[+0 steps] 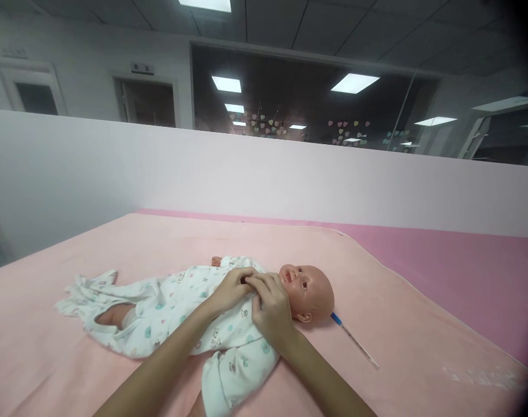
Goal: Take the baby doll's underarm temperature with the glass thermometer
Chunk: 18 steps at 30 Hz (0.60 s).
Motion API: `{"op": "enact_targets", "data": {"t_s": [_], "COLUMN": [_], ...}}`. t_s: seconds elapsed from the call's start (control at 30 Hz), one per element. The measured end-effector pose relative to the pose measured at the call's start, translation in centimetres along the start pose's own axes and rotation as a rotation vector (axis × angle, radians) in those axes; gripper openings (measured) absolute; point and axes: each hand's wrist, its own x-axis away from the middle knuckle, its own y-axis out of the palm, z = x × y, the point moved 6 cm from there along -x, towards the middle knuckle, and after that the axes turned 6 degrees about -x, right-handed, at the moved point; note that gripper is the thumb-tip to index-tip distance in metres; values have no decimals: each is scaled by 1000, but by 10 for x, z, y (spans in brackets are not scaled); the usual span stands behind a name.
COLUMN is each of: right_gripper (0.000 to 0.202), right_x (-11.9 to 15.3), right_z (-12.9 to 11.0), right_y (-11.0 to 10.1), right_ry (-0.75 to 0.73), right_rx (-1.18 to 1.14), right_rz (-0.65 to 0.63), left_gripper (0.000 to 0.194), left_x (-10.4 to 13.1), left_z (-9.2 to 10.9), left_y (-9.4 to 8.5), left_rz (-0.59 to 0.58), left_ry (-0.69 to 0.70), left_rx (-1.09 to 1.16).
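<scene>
A baby doll (312,292) lies on its back, its bald head to the right. It wears a white romper (181,295) printed with small coloured figures. My left hand (234,288) is at the upper chest, fingers bent and closed on the romper's front near the neck. Close against it, my right hand (271,304) is also closed on the cloth just below the doll's chin, its fingertips meeting those of the left. The exact bit of cloth between the fingertips is hidden. Bare doll skin shows through an opening at the romper's leg.
A thin thermometer (356,341) with a blue end lies beside the doll's head. Under everything is a peach-pink blanket (403,324) over a pink surface (463,272). A low white partition (264,176) runs along the back, with doors and a large window beyond.
</scene>
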Motion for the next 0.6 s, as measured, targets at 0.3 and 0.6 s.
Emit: {"op": "enact_targets", "data": {"t_s": [0.3, 0.6], "right_gripper": [46, 43], "right_x": [1, -3], "right_z": [2, -2], "right_y": [1, -6], "right_ry": [-9, 9], "right_rx": [-80, -111], "right_rz": [1, 51], "left_gripper": [18, 21], "left_x": [4, 6], "left_z": [2, 3], "left_y": [0, 2], "left_rz": [-45, -49], "left_ry": [-62, -20], "left_rx": [3, -88]}}
